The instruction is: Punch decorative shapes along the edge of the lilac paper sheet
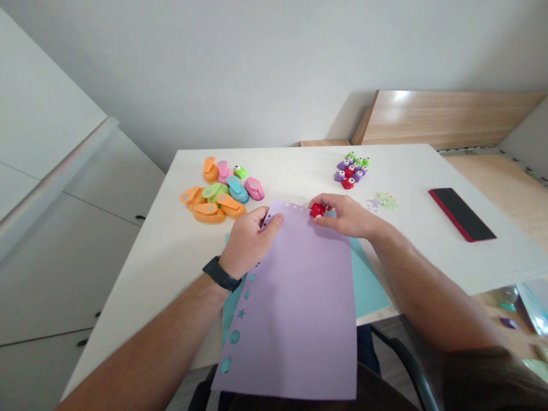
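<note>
While the right hand (346, 217) pinches a small red craft punch (317, 210), the left hand (247, 242) grips the lilac paper (295, 319). Beside the white table (291, 171) stand white cabinets (64, 274).

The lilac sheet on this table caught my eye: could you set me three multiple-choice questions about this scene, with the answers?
1. Where does the lilac sheet lie?
A. On the floor
B. On a teal sheet
C. On top of the orange punches

2. What colour is the band on the left wrist?
A. Black
B. White
C. Orange

3. What is the right hand doing?
A. Lying flat and empty
B. Holding scissors
C. Holding a small red punch at the sheet's top edge

Answers:
1. B, teal shows past the lilac sheet's sides.
2. A, the band is plainly black.
3. C, its fingers close around the red punch.
</note>
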A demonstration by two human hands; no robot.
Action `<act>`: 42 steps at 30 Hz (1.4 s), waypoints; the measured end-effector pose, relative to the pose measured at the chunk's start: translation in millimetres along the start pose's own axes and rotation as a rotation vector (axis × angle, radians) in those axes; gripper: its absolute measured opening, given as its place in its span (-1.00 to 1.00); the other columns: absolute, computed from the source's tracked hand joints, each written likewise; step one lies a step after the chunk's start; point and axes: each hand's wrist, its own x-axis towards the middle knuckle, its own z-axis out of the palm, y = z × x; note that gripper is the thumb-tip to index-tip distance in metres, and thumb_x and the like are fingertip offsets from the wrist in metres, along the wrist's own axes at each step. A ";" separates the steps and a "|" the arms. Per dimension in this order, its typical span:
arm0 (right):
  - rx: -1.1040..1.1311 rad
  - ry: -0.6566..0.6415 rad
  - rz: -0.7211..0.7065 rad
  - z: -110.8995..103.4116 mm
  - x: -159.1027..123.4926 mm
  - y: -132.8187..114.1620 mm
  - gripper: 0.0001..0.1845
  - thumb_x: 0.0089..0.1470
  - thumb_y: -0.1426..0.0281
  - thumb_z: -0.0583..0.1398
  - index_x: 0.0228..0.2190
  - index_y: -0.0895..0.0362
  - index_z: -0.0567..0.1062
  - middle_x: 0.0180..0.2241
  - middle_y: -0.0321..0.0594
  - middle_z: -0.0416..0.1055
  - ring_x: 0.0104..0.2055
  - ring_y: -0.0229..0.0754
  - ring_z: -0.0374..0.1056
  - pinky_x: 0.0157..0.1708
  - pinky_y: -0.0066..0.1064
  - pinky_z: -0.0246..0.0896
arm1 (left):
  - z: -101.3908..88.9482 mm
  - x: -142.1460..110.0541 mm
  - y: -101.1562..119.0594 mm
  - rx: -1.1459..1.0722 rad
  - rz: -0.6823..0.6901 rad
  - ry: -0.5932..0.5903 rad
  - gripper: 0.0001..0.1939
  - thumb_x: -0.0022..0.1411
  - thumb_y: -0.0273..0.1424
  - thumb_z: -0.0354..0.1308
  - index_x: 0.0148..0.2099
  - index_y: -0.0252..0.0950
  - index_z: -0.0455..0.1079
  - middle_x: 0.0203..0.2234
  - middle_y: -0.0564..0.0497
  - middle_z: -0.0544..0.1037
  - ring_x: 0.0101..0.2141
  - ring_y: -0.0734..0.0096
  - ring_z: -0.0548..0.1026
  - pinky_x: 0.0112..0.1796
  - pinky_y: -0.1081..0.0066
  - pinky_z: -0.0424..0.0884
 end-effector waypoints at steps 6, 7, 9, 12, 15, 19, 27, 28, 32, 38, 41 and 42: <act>0.007 -0.031 0.015 -4.4 -1.0 -2.1 -0.71 0.10 0.36 0.27 -0.10 0.11 0.56 -0.21 -0.22 0.56 -0.18 -0.14 0.42 -0.09 -0.31 0.27 | 0.4 -0.1 -1.0 -0.022 -0.009 -0.012 -0.68 0.35 -0.19 0.12 -0.41 -0.25 0.30 -0.62 0.18 0.24 -0.57 0.51 0.22 -0.53 0.44 0.10; 0.009 -0.035 0.015 -4.8 -1.2 -2.4 -0.70 0.11 0.36 0.26 -0.09 0.11 0.56 -0.21 -0.22 0.56 -0.18 -0.14 0.42 -0.08 -0.31 0.27 | 0.4 0.0 -1.3 -0.024 -0.008 -0.013 -0.68 0.35 -0.19 0.12 -0.41 -0.25 0.30 -0.61 0.18 0.24 -0.56 0.51 0.22 -0.53 0.44 0.10; 0.013 -0.037 0.015 -5.0 -1.5 -2.8 -0.70 0.12 0.35 0.26 -0.09 0.11 0.56 -0.21 -0.22 0.55 -0.18 -0.14 0.42 -0.08 -0.30 0.27 | 0.5 0.2 -1.6 -0.018 -0.003 -0.010 -0.68 0.35 -0.18 0.12 -0.41 -0.25 0.30 -0.62 0.18 0.23 -0.57 0.51 0.22 -0.54 0.44 0.09; 0.027 -0.033 -0.002 -4.5 -1.3 -2.7 -0.70 0.12 0.35 0.26 -0.09 0.12 0.57 -0.21 -0.22 0.55 -0.17 -0.13 0.40 -0.08 -0.29 0.26 | 0.7 0.4 -1.9 -0.002 0.004 -0.006 -0.66 0.35 -0.18 0.12 -0.42 -0.26 0.29 -0.62 0.18 0.22 -0.57 0.52 0.21 -0.54 0.43 0.08; 0.043 -0.026 -0.005 -3.9 -0.8 -2.2 -0.69 0.12 0.34 0.26 -0.08 0.12 0.56 -0.21 -0.22 0.54 -0.17 -0.13 0.39 -0.08 -0.29 0.25 | 0.7 0.4 -2.2 -0.004 -0.006 -0.023 -0.66 0.36 -0.17 0.11 -0.41 -0.26 0.30 -0.61 0.18 0.24 -0.57 0.52 0.22 -0.53 0.43 0.09; 0.073 -0.033 0.009 -3.8 -0.8 -2.0 -0.69 0.14 0.30 0.26 -0.08 0.12 0.56 -0.21 -0.21 0.53 -0.18 -0.13 0.38 -0.09 -0.29 0.25 | 0.4 0.2 -3.0 0.011 -0.008 -0.028 -0.64 0.36 -0.16 0.11 -0.42 -0.26 0.27 -0.62 0.18 0.23 -0.56 0.53 0.23 -0.52 0.43 0.09; 0.156 -0.028 0.063 -4.1 -0.6 -1.7 -0.69 0.17 0.25 0.24 -0.11 0.14 0.57 -0.23 -0.20 0.51 -0.22 -0.15 0.34 -0.16 -0.30 0.22 | 0.7 0.0 -2.5 0.039 0.000 -0.003 -0.61 0.36 -0.18 0.12 -0.46 -0.25 0.17 -0.63 0.19 0.16 -0.58 0.54 0.18 -0.52 0.42 0.06; 0.176 -0.024 0.076 -3.8 -0.4 -1.5 -0.68 0.17 0.23 0.24 -0.11 0.14 0.57 -0.23 -0.20 0.50 -0.22 -0.15 0.33 -0.18 -0.30 0.22 | 0.5 0.0 -2.1 0.040 0.000 0.000 -0.60 0.36 -0.18 0.12 -0.47 -0.25 0.16 -0.64 0.20 0.15 -0.58 0.54 0.17 -0.52 0.42 0.05; 0.234 -0.018 0.118 -2.0 0.0 -0.8 -0.65 0.19 0.17 0.22 -0.12 0.15 0.57 -0.24 -0.19 0.49 -0.24 -0.15 0.32 -0.25 -0.33 0.21 | 0.3 0.0 -1.7 0.047 0.006 0.011 -0.59 0.36 -0.19 0.13 -0.47 -0.25 0.13 -0.64 0.20 0.12 -0.58 0.54 0.15 -0.52 0.42 0.05; 0.254 -0.014 0.091 1.3 -0.5 0.8 -0.63 0.22 0.15 0.21 -0.09 0.14 0.56 -0.23 -0.20 0.48 -0.25 -0.16 0.32 -0.26 -0.34 0.21 | 1.3 0.2 -4.2 0.008 -0.005 -0.019 -0.62 0.36 -0.17 0.11 -0.45 -0.25 0.19 -0.63 0.19 0.18 -0.57 0.53 0.19 -0.52 0.43 0.06; 0.248 -0.002 0.081 2.9 0.2 2.8 -0.63 0.22 0.14 0.21 -0.10 0.13 0.57 -0.24 -0.21 0.48 -0.25 -0.16 0.32 -0.27 -0.35 0.21 | 1.3 0.3 -4.8 0.018 -0.003 -0.020 -0.62 0.36 -0.17 0.11 -0.44 -0.25 0.19 -0.62 0.19 0.19 -0.57 0.53 0.20 -0.51 0.42 0.06; 0.247 0.001 0.085 3.3 0.5 3.7 -0.63 0.22 0.13 0.21 -0.11 0.13 0.57 -0.24 -0.20 0.48 -0.25 -0.15 0.32 -0.28 -0.35 0.22 | 1.3 0.3 -4.9 0.027 0.000 -0.015 -0.61 0.36 -0.17 0.11 -0.45 -0.25 0.18 -0.63 0.19 0.18 -0.57 0.53 0.19 -0.51 0.42 0.05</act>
